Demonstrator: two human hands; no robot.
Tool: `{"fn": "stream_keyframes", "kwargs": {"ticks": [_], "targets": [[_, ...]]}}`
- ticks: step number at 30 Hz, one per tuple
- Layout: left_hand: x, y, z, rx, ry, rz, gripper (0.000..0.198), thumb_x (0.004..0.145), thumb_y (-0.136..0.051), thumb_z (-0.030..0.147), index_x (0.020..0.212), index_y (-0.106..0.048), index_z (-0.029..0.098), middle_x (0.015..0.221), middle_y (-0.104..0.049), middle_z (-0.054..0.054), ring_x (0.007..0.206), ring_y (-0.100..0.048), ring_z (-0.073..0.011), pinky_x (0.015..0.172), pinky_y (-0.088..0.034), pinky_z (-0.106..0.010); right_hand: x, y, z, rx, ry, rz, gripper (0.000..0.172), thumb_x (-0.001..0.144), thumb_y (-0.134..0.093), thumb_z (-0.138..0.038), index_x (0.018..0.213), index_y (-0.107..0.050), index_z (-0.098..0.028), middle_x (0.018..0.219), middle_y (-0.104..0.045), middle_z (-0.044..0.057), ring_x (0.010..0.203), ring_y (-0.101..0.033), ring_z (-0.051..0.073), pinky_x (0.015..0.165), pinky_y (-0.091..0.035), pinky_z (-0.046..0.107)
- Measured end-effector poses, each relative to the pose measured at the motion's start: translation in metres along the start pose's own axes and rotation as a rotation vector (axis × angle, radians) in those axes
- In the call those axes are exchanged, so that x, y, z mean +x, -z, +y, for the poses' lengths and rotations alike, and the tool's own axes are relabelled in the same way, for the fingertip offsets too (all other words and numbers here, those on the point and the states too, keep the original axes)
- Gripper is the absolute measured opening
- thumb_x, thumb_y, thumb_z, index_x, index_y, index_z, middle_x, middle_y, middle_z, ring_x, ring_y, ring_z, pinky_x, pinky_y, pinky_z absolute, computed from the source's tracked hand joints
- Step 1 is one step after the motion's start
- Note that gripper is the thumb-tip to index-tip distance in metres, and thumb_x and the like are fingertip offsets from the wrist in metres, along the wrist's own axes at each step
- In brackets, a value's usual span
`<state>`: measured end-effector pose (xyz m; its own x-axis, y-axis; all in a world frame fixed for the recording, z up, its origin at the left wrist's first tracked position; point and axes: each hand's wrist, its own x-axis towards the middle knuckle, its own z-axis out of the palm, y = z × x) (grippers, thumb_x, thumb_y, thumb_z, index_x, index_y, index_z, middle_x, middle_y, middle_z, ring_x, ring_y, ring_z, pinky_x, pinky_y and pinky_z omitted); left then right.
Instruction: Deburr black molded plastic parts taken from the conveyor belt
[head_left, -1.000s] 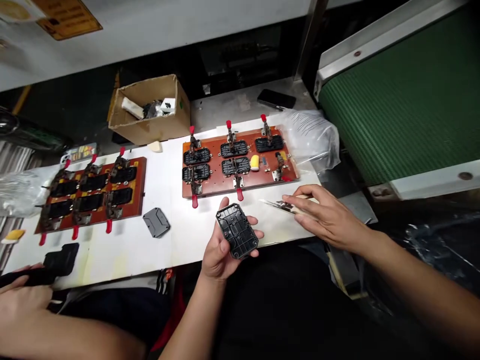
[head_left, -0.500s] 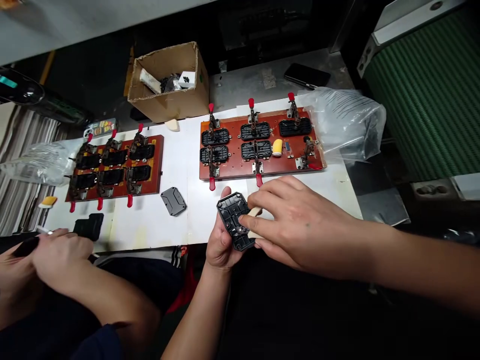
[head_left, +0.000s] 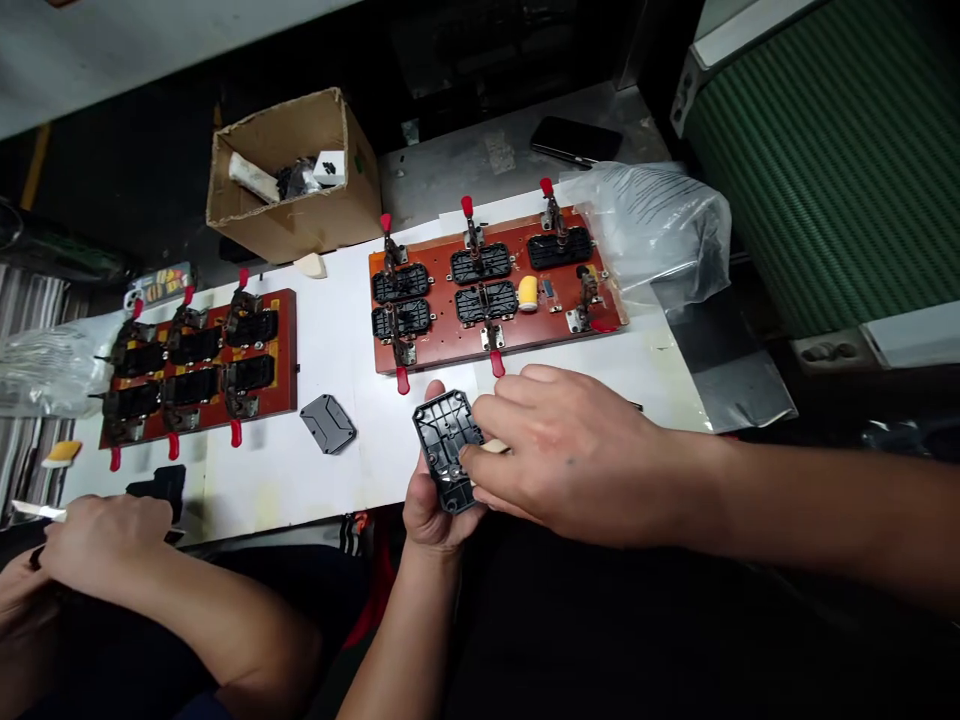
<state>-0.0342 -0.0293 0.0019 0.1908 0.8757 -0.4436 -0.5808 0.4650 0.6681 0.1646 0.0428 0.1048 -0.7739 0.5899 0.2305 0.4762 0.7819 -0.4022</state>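
My left hand (head_left: 431, 515) is closed around the edges of a black plastic cover (head_left: 442, 430), tilted with its ribbed inner side up. Bent over the cover is my right hand (head_left: 566, 455), its fingers closed on a small cream-coloured piece (head_left: 495, 446), most of which they hide. The right fingertips touch the lower inner part of the cover, where something small and shiny shows. A similar black cover (head_left: 328, 424) lies smooth side up on the white sheet, left of my hands.
Beyond my hands sits a red-brown fixture board (head_left: 442, 340) with red-handled clamps and black parts; another fixture board (head_left: 289, 375) is leftward. A yellow piece (head_left: 528, 293), cardboard box (head_left: 300, 225), plastic bag (head_left: 660, 230) and phone (head_left: 576, 139) lie around. A co-worker's hands (head_left: 105, 550) work at left.
The view has shifted, so the table things appear further left. My right fingers have moved slightly over the cover, and less of the cream-coloured piece shows. Both hands keep their hold.
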Motion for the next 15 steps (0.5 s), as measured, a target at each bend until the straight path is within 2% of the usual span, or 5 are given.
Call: {"fn": "stream_keyframes", "kwargs": {"ticks": [3,6,11,13,15], "targets": [[0.001,-0.001,0.003,-0.046,-0.044,-0.095,0.103,0.079,-0.084,0.062,0.165,-0.033,0.037,0.134,-0.066,-0.014,0.100,-0.071,-0.0264,0.081,-0.063,-0.036,-0.012,0.000,0.005,-0.008,0.012,0.055,0.020,0.102,-0.063,-0.030,0.092,-0.075,-0.018,0.089,-0.061,0.007,0.082,-0.051,0.023,0.073,-0.038,0.039],[0.006,0.001,0.009,-0.108,-0.043,-0.113,0.083,0.089,-0.078,0.046,0.161,-0.039,0.039,0.127,-0.066,-0.013,0.094,-0.070,-0.0234,0.068,-0.061,-0.028,-0.049,-0.009,0.022,0.065,-0.063,0.143,0.026,0.104,-0.063,-0.040,0.113,-0.077,-0.021,0.099,-0.065,0.007,0.089,-0.055,0.022,0.082,-0.042,0.040],[0.018,0.009,0.017,-0.108,0.095,-0.013,0.069,0.093,-0.063,0.023,0.159,-0.043,0.033,0.111,-0.061,-0.013,0.085,-0.066,-0.0217,0.050,-0.051,-0.020,-0.153,-0.048,0.090,-0.033,-0.592,0.136,0.038,0.104,-0.063,-0.042,0.132,-0.071,-0.018,0.120,-0.066,0.012,0.115,-0.059,0.028,0.105,-0.044,0.047],[0.022,0.008,0.016,-0.044,0.125,0.003,0.073,0.092,-0.061,0.017,0.160,-0.039,0.032,0.108,-0.060,-0.012,0.082,-0.064,-0.0209,0.046,-0.048,-0.019,-0.184,-0.066,0.115,-0.141,-0.769,0.093,0.036,0.104,-0.063,-0.038,0.134,-0.070,-0.020,0.125,-0.064,0.013,0.122,-0.057,0.030,0.117,-0.035,0.057],[0.021,0.004,0.013,0.015,0.128,0.002,0.079,0.090,-0.062,0.015,0.162,-0.034,0.034,0.111,-0.060,-0.012,0.084,-0.064,-0.0216,0.047,-0.048,-0.019,-0.195,-0.078,0.127,-0.195,-0.822,0.088,0.036,0.103,-0.064,-0.036,0.135,-0.069,-0.021,0.132,-0.062,0.013,0.133,-0.051,0.034,0.125,-0.023,0.065]]}}
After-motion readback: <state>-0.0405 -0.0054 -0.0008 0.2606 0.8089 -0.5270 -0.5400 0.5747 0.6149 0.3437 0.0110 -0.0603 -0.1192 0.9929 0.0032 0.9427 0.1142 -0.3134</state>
